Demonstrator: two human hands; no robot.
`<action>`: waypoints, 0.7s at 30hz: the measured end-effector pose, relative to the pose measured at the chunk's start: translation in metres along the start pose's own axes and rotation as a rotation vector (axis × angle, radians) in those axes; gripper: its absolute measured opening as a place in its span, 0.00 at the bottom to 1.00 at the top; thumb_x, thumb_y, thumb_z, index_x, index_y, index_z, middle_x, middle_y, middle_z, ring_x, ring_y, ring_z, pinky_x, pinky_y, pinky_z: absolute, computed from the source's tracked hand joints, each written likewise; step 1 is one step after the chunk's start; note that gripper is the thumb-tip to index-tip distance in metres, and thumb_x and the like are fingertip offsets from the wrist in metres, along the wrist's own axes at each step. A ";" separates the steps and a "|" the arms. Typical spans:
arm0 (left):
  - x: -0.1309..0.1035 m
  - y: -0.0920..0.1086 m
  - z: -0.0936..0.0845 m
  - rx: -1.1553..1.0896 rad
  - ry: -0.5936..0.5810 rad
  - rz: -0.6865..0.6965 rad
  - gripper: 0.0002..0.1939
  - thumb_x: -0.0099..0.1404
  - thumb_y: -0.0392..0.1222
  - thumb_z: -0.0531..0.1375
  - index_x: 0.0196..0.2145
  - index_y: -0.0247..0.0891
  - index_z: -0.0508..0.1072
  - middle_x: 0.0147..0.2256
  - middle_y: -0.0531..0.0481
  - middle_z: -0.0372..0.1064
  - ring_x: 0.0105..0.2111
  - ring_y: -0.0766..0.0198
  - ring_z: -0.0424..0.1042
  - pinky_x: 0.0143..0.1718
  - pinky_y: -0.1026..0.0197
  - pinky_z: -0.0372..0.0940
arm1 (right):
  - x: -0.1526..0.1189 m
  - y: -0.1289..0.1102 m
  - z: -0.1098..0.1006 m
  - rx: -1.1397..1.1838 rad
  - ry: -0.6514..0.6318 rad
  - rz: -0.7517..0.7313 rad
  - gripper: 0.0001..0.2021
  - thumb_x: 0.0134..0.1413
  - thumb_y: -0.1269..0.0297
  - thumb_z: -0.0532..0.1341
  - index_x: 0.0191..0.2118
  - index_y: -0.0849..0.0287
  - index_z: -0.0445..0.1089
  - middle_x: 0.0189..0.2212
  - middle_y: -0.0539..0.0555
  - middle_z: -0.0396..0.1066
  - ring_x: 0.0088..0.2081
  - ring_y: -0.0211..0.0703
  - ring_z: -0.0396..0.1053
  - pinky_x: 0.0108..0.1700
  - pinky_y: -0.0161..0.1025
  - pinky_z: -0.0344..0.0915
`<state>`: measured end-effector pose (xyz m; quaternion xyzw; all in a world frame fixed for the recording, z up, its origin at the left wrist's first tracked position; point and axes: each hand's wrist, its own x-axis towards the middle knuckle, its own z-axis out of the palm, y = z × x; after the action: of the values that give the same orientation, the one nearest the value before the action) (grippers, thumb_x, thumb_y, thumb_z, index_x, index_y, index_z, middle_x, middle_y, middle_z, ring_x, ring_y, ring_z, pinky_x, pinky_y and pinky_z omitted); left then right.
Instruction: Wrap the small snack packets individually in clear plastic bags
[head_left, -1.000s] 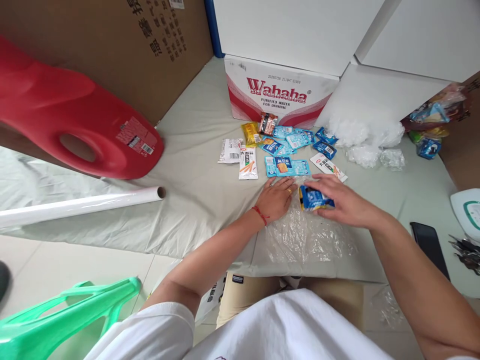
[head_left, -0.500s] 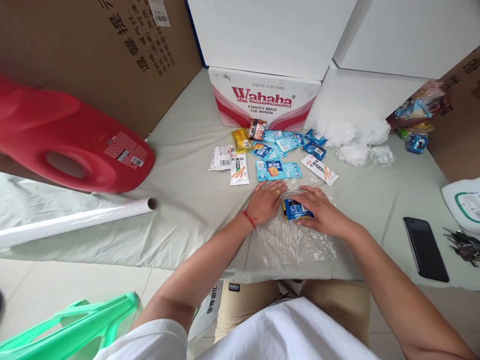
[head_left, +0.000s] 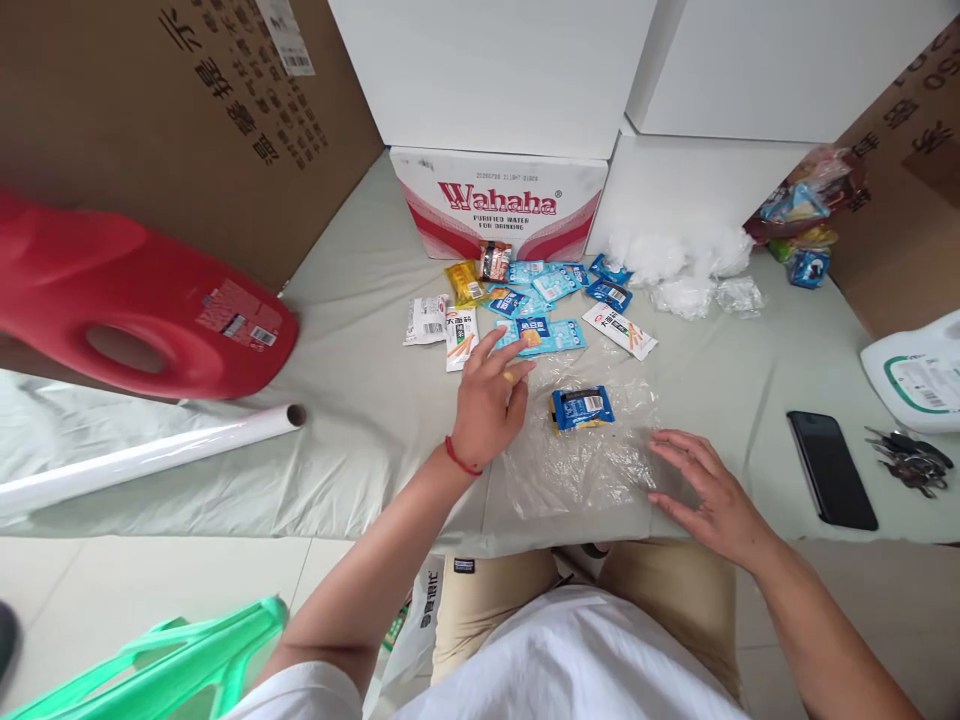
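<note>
A small stack of snack packets, blue on top with yellow showing beneath [head_left: 582, 408], lies on a sheet of clear plastic film [head_left: 577, 475] spread over the table. To the left of the stack, my left hand [head_left: 491, 400] hovers by the film's upper left side, fingers stretched out, holding nothing visible. My right hand [head_left: 709, 495] is at the film's right edge, fingers and thumb apart; whether its fingertips touch the film I cannot tell. Just beyond my left fingertips lie light-blue snack packets [head_left: 562, 337] and a white snack packet [head_left: 460, 338].
More packets, including a yellow one [head_left: 465, 283], lie before the Wahaha carton [head_left: 499, 205]. Crumpled film [head_left: 682, 265] sits behind on the right. A phone [head_left: 832, 470] and keys [head_left: 911, 460] lie right; a film roll [head_left: 150, 455] and red jug [head_left: 172, 330] are left.
Both hands have come off the film and packets: my right hand has drawn back toward the lower right, uncovering the blue packet stack, and my left has shifted left. The camera view has shifted slightly.
</note>
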<state>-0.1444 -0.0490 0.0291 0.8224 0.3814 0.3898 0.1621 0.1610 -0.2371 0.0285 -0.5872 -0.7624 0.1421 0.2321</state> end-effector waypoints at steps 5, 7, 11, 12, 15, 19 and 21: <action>-0.064 0.026 -0.014 -0.111 -0.372 0.365 0.17 0.74 0.51 0.59 0.56 0.43 0.74 0.59 0.38 0.74 0.69 0.49 0.64 0.68 0.41 0.64 | -0.011 0.011 0.019 0.015 0.022 -0.018 0.28 0.67 0.58 0.62 0.70 0.37 0.61 0.63 0.58 0.67 0.65 0.59 0.65 0.62 0.63 0.71; -0.090 0.022 -0.011 -0.053 -0.514 0.357 0.22 0.70 0.58 0.63 0.53 0.41 0.75 0.62 0.34 0.70 0.70 0.43 0.60 0.69 0.36 0.61 | -0.011 0.016 0.025 0.031 0.023 -0.026 0.19 0.68 0.60 0.59 0.61 0.39 0.72 0.57 0.57 0.72 0.63 0.58 0.68 0.59 0.63 0.73; -0.113 0.006 -0.010 -0.037 -0.504 0.211 0.10 0.74 0.46 0.59 0.46 0.39 0.77 0.61 0.34 0.71 0.68 0.46 0.65 0.68 0.41 0.65 | -0.008 0.021 0.025 0.064 0.043 -0.020 0.13 0.68 0.60 0.58 0.50 0.39 0.79 0.52 0.56 0.76 0.62 0.59 0.69 0.57 0.65 0.74; -0.112 0.003 -0.012 -0.070 -0.483 0.189 0.09 0.75 0.42 0.57 0.44 0.40 0.77 0.59 0.36 0.73 0.67 0.49 0.66 0.66 0.43 0.67 | -0.006 0.021 0.021 0.073 0.040 -0.018 0.13 0.68 0.59 0.58 0.49 0.39 0.79 0.53 0.55 0.76 0.62 0.59 0.68 0.58 0.65 0.73; -0.098 0.001 -0.022 -0.215 -0.414 0.108 0.10 0.75 0.39 0.54 0.42 0.42 0.76 0.51 0.41 0.78 0.62 0.54 0.72 0.62 0.48 0.71 | 0.011 0.020 0.003 0.106 0.010 -0.015 0.10 0.68 0.57 0.59 0.45 0.41 0.79 0.53 0.55 0.76 0.61 0.57 0.69 0.59 0.63 0.71; -0.067 0.003 -0.028 -0.313 -0.317 -0.254 0.11 0.74 0.47 0.55 0.41 0.41 0.74 0.41 0.45 0.79 0.45 0.58 0.79 0.51 0.54 0.73 | 0.055 0.019 -0.026 0.200 -0.091 0.018 0.12 0.68 0.50 0.59 0.40 0.47 0.78 0.45 0.55 0.78 0.51 0.52 0.74 0.56 0.53 0.72; -0.051 0.001 -0.026 -0.355 -0.272 -0.446 0.13 0.72 0.51 0.55 0.38 0.41 0.73 0.35 0.49 0.77 0.37 0.60 0.77 0.43 0.58 0.72 | 0.081 0.022 -0.036 0.242 -0.143 0.091 0.16 0.66 0.46 0.59 0.38 0.50 0.78 0.39 0.54 0.78 0.44 0.49 0.75 0.50 0.47 0.73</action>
<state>-0.1850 -0.0890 0.0200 0.7220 0.4533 0.2916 0.4339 0.1815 -0.1558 0.0638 -0.5774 -0.7267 0.2848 0.2397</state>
